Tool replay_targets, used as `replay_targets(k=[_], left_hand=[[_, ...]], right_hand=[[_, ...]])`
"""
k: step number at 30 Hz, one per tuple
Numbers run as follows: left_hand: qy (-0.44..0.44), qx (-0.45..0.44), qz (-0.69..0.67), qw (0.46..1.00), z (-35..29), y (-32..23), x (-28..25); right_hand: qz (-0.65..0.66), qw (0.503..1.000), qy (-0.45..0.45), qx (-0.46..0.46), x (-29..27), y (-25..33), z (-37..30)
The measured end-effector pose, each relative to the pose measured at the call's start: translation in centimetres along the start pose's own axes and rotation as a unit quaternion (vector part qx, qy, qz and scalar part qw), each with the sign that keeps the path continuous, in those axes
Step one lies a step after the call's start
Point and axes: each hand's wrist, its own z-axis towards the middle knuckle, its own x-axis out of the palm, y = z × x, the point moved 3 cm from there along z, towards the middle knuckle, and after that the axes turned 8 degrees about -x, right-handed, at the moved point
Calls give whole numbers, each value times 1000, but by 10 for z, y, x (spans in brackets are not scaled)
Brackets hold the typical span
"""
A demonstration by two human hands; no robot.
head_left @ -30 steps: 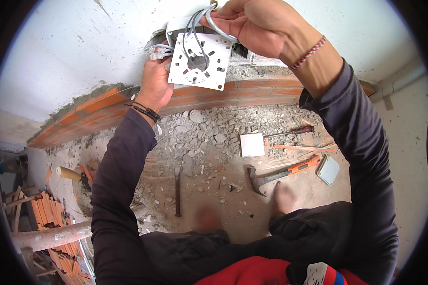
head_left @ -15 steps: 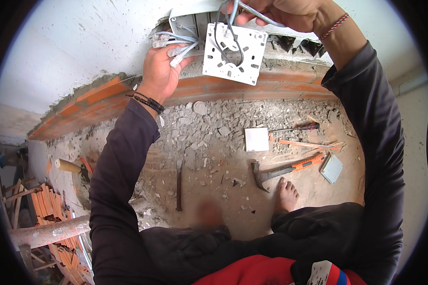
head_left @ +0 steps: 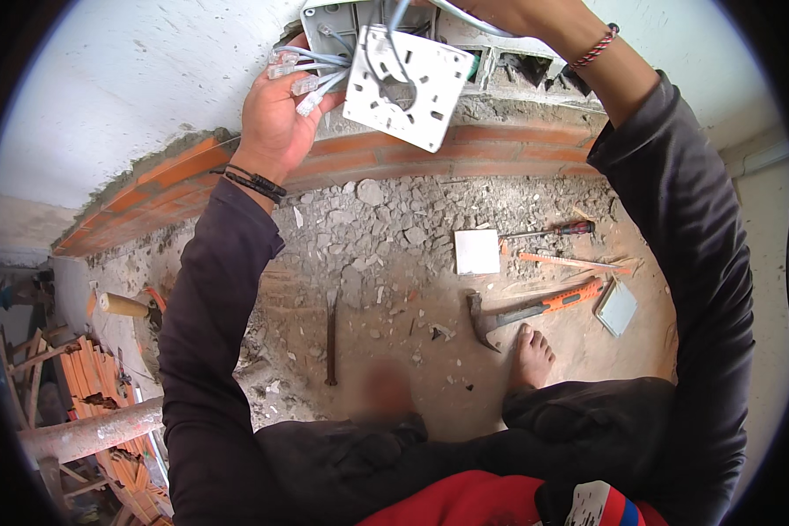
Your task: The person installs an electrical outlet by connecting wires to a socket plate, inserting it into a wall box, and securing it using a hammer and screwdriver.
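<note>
My left hand [head_left: 276,123] is closed around the lower left corner of a pale grey electrical box [head_left: 323,16] at the wall. Several light blue network cables with clear plugs [head_left: 307,85] come out of the box and lie across its fingers. A square white slotted mounting plate [head_left: 438,110] hangs tilted in front of the box, with dark and grey cables running through its central hole. At the top edge my right hand [head_left: 522,13] is closed at a thick grey cable [head_left: 478,24]; its fingertips are mostly cut off by the frame.
Below the broken wall opening runs a ledge of orange bricks [head_left: 491,151]. Rubble [head_left: 386,215] covers the floor. A chisel [head_left: 330,337], claw hammer [head_left: 535,307], screwdriver [head_left: 574,228], white square cover [head_left: 477,252] and another pale square piece [head_left: 616,309] lie near my feet.
My left hand, the box and the white plate have shifted left and slightly up. The plate has tilted more. My right hand has risen, so less of its fingers shows.
</note>
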Motion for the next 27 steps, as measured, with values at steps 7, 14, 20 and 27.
replay_targets(k=[7, 14, 20, 27], left_hand=[[-22, -11, -26, 999, -10, 0, -7], [-72, -5, -78, 994, -28, 5, -1], [-240, 305, 308, 868, -43, -30, 10], [-170, 169, 570, 786, 1, -90, 45]], right_hand=[[-179, 979, -38, -88, 1, 16, 19], [-298, 939, -89, -145, 1, 27, 26], [-335, 919, -110, -175, -1, 31, 28], [-348, 908, -123, -200, 1, 35, 28]])
